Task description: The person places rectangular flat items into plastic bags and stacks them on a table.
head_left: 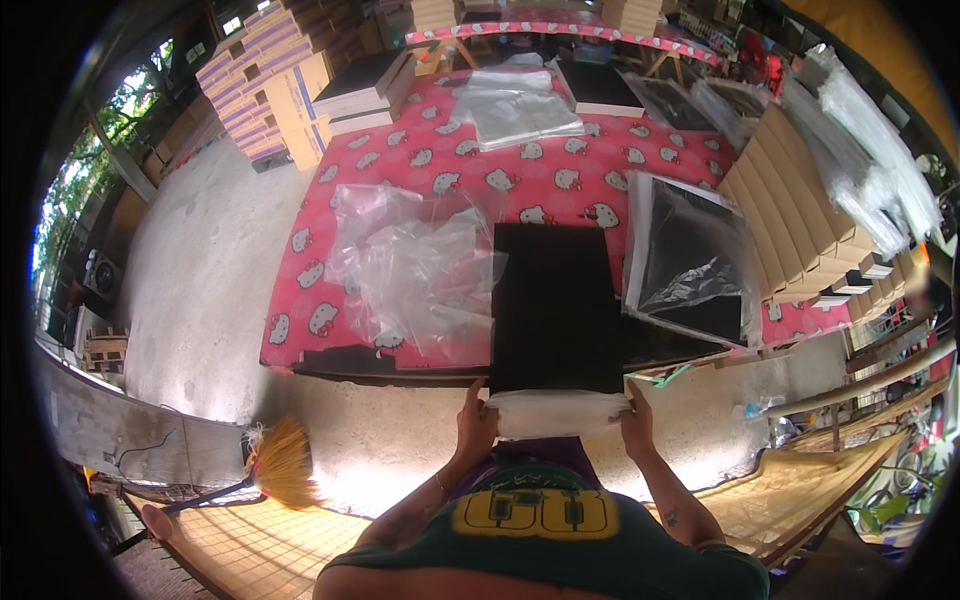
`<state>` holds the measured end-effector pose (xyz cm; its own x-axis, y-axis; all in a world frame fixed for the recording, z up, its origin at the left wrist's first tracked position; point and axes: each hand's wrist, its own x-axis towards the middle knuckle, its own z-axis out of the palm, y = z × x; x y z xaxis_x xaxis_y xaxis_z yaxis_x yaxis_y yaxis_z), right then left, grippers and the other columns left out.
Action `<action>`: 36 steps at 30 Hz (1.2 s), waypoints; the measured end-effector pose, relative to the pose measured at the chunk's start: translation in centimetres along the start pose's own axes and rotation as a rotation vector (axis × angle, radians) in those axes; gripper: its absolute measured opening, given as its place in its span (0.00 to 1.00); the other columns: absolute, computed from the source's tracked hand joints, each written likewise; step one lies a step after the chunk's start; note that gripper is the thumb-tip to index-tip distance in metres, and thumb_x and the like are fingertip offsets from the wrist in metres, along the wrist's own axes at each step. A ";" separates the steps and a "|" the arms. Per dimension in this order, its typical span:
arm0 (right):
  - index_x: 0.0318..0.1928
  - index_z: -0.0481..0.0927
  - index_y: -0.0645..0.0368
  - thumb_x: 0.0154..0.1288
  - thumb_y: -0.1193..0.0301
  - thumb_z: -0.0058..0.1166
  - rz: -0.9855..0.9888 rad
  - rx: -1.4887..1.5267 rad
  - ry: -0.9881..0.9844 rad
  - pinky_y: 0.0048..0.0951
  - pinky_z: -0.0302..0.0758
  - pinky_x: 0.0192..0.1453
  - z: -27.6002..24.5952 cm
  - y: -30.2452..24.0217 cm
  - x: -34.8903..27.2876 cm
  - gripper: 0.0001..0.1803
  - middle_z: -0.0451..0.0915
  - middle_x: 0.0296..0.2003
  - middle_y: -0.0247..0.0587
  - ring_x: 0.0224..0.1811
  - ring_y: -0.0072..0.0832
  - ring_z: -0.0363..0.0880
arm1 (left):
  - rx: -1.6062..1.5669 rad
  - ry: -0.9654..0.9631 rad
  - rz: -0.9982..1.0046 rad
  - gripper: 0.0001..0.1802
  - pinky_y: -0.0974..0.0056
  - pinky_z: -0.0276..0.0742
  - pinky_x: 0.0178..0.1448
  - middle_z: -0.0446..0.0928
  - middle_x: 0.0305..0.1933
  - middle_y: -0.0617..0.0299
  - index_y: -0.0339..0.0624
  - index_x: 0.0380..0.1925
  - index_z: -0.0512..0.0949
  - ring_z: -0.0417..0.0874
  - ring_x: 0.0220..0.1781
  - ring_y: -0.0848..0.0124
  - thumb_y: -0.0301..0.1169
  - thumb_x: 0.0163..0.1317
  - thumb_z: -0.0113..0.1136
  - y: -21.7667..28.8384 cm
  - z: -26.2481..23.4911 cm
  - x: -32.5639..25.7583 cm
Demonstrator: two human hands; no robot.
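Observation:
A flat black book (556, 305) lies at the near edge of the pink patterned table (440, 165), its near end reaching past the edge. My left hand (476, 420) and my right hand (636, 418) each grip one side of a clear plastic bag's mouth (560, 412) held around the book's near end. A loose heap of clear plastic bags (415, 265) lies just left of the book. To its right a bagged black book (695, 265) rests on others.
Rows of brown cardboard boxes (800, 215) stand at the right, with clear bags on top. Stacked books (365, 90) and cartons (275, 85) sit far left. More plastic sheets (515, 105) lie at the back. A broom (280, 465) lies on the floor, lower left.

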<state>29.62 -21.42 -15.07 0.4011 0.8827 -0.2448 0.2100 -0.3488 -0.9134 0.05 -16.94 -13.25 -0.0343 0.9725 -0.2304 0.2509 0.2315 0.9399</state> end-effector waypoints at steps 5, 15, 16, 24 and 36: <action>0.64 0.66 0.66 0.49 0.88 0.35 -0.117 0.006 0.034 0.24 0.76 0.40 0.7 -1.1 -1.2 0.36 0.79 0.40 0.48 0.36 0.26 0.77 | 0.205 -0.054 0.132 0.29 0.60 0.76 0.34 0.80 0.31 0.44 0.37 0.62 0.66 0.83 0.29 0.62 0.20 0.57 0.47 -0.8 -0.3 0.5; 0.46 0.74 0.61 0.51 0.87 0.47 -0.136 0.585 -0.045 0.21 0.74 0.31 -4.5 -9.9 -1.3 0.20 0.77 0.34 0.41 0.33 0.22 0.77 | -0.551 -0.177 0.142 0.11 0.70 0.75 0.38 0.80 0.34 0.55 0.35 0.40 0.74 0.80 0.35 0.73 0.17 0.55 0.56 9.2 -5.1 0.5; 0.46 0.73 0.60 0.51 0.87 0.47 -0.126 0.680 -0.080 0.21 0.74 0.30 -5.1 -11.9 -1.7 0.20 0.77 0.33 0.39 0.33 0.21 0.77 | -0.660 -0.230 0.114 0.14 0.70 0.75 0.39 0.79 0.34 0.57 0.36 0.42 0.73 0.79 0.34 0.74 0.18 0.54 0.58 12.4 -5.7 0.1; 0.53 0.71 0.58 0.59 0.74 0.56 -0.295 1.062 -0.468 0.34 0.80 0.45 -7.9 -21.7 -3.3 0.21 0.78 0.46 0.44 0.39 0.31 0.81 | -1.316 -0.661 0.246 0.26 0.55 0.72 0.59 0.77 0.51 0.48 0.37 0.59 0.66 0.78 0.54 0.58 0.36 0.63 0.57 19.1 -10.5 0.6; 0.60 0.68 0.57 0.66 0.68 0.52 0.209 1.141 -0.445 0.38 0.68 0.65 1.3 -5.6 10.1 0.22 0.73 0.57 0.38 0.58 0.28 0.72 | -1.220 -0.197 -0.109 0.18 0.55 0.73 0.59 0.74 0.56 0.59 0.43 0.56 0.69 0.76 0.54 0.63 0.30 0.66 0.50 3.8 -3.8 11.8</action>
<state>31.37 -10.14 -12.88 -0.0504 0.9510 -0.3050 -0.8060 -0.2190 -0.5499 -3.06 -4.46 -11.49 0.1734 0.9508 -0.2568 -0.8117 0.2856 0.5094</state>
